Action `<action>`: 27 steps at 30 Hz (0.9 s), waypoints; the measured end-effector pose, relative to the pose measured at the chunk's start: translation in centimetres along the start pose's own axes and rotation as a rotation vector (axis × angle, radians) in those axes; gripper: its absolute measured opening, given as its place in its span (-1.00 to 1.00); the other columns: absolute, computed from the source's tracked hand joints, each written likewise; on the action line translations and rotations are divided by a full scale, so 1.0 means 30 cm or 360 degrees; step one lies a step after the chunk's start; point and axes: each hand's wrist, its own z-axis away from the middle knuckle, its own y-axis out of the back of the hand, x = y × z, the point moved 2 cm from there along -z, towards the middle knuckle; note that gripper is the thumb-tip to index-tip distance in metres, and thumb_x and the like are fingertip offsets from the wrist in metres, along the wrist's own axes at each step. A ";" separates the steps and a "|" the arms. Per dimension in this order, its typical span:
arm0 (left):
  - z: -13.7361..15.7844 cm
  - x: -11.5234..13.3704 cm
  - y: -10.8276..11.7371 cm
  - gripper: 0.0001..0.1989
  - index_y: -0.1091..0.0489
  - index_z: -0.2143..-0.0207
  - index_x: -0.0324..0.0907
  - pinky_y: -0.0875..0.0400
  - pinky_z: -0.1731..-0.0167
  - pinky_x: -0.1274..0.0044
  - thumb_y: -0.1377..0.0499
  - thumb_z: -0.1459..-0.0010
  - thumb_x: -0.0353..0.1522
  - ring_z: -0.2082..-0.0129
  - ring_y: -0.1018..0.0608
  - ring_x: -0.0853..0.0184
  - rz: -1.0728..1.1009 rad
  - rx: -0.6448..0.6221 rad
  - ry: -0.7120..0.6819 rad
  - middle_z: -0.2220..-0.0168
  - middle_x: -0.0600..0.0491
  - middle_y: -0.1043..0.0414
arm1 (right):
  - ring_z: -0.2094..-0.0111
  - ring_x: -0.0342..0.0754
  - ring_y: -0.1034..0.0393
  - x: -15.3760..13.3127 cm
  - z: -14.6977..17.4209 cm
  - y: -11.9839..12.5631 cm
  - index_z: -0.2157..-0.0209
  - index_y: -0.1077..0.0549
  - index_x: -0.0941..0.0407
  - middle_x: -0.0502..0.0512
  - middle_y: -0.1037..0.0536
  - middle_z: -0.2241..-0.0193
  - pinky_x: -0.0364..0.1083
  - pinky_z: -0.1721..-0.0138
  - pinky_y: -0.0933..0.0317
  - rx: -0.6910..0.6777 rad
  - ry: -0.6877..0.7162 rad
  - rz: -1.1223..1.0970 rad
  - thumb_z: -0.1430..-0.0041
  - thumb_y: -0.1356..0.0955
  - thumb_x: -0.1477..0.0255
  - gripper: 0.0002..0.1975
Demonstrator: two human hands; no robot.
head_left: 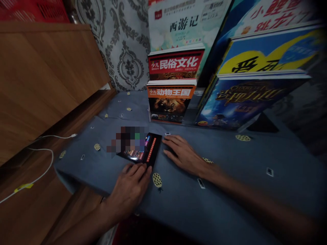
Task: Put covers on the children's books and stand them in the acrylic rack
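A flat black book-like item [154, 147] lies on the cloth, with small glossy pictures and a column of red lettering on its face. Pixel blurring covers its far left part, so I cannot tell its exact kind. My left hand [133, 187] rests at its near edge, fingers laid against that edge and not wrapped round it. On the opposite side is my right hand [181, 153], palm down with fingers stretched out. Its fingertips are at the item's right corner, touching or very close to it.
Blue cloth with pineapple prints [230, 163] covers the surface. Behind stand several upright books, among them a lion-cover book [170, 105] and a blue book [237, 102]. A wooden cabinet [46, 68] is at left, with a white cable [48, 166] below it and a red basket [33, 12] on top.
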 end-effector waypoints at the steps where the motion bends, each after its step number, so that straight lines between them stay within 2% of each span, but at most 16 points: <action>1: 0.000 0.003 -0.001 -0.62 -0.33 -0.16 -0.28 -0.44 0.05 0.30 0.05 -0.36 -0.46 0.06 -0.54 0.19 -0.0013 0.0003 -0.0002 0.01 -0.15 -0.51 | -0.12 0.19 -0.36 0.008 -0.014 -0.002 -0.14 -0.42 0.15 0.33 -0.51 -0.06 0.28 -0.11 -0.32 0.0019 -0.0024 -0.0006 -0.38 -0.23 0.33 -0.61; 7: -0.003 0.016 0.003 -0.64 -0.34 -0.13 -0.32 -0.49 0.10 0.32 0.04 -0.35 -0.47 0.07 -0.57 0.18 -0.0045 0.0049 0.0030 0.01 -0.13 -0.53 | -0.07 0.17 -0.39 0.016 -0.095 -0.037 -0.10 -0.45 0.22 0.34 -0.53 -0.03 0.23 -0.07 -0.34 -0.0021 -0.0009 0.0026 -0.37 -0.22 0.39 -0.63; 12: 0.012 0.012 0.021 -0.69 -0.41 -0.02 -0.29 -0.55 0.13 0.37 0.04 -0.36 -0.45 0.11 -0.60 0.19 -0.0024 0.0182 0.0093 0.07 -0.10 -0.57 | 0.08 0.17 -0.42 -0.035 -0.055 0.009 -0.03 -0.51 0.22 0.31 -0.58 0.11 0.20 0.03 -0.40 -0.0026 -0.0035 0.0103 -0.33 -0.25 0.42 -0.66; 14: 0.027 -0.004 0.030 -0.73 -0.44 0.06 -0.26 -0.58 0.18 0.39 0.03 -0.37 -0.44 0.14 -0.62 0.20 0.0003 0.0197 0.0154 0.11 -0.09 -0.57 | 0.12 0.17 -0.43 -0.085 0.003 0.027 -0.03 -0.51 0.20 0.29 -0.59 0.13 0.20 0.08 -0.43 -0.0018 -0.0050 0.0160 -0.31 -0.27 0.41 -0.67; 18: 0.063 -0.069 0.034 -0.76 -0.41 0.12 -0.18 -0.62 0.31 0.38 0.04 -0.38 -0.42 0.24 -0.64 0.20 0.0050 0.0133 0.0336 0.10 -0.07 -0.55 | 0.03 0.22 -0.43 -0.247 0.157 0.023 -0.10 -0.46 0.18 0.29 -0.58 0.06 0.20 0.08 -0.46 0.0070 -0.0032 0.0313 -0.32 -0.25 0.37 -0.61; 21: 0.081 -0.120 0.026 -0.78 -0.37 0.09 -0.15 -0.62 0.33 0.36 0.06 -0.39 -0.40 0.25 -0.64 0.20 0.0128 0.0121 0.0442 0.06 -0.07 -0.52 | 0.02 0.19 -0.44 -0.367 0.226 0.011 -0.14 -0.44 0.16 0.28 -0.58 0.03 0.12 0.10 -0.48 -0.0027 0.0071 0.0261 -0.29 -0.27 0.39 -0.58; 24: 0.088 -0.146 0.012 -0.80 -0.34 0.08 -0.13 -0.61 0.31 0.38 0.06 -0.40 -0.40 0.25 -0.64 0.23 0.0180 0.0100 0.0499 0.06 -0.03 -0.52 | 0.09 0.17 -0.48 -0.415 0.201 0.034 -0.02 -0.51 0.17 0.26 -0.62 0.12 0.12 0.11 -0.48 -0.0121 0.0076 0.0225 -0.29 -0.29 0.39 -0.67; 27: 0.090 -0.145 0.001 -0.82 -0.33 0.09 -0.12 -0.60 0.25 0.39 0.05 -0.40 -0.40 0.20 -0.63 0.23 0.0129 0.0147 0.0499 0.05 -0.02 -0.51 | 0.22 0.07 -0.51 -0.400 0.099 0.068 0.19 -0.56 0.12 0.14 -0.63 0.30 0.12 0.11 -0.46 -0.0219 -0.0013 0.0112 -0.36 -0.25 0.44 -0.77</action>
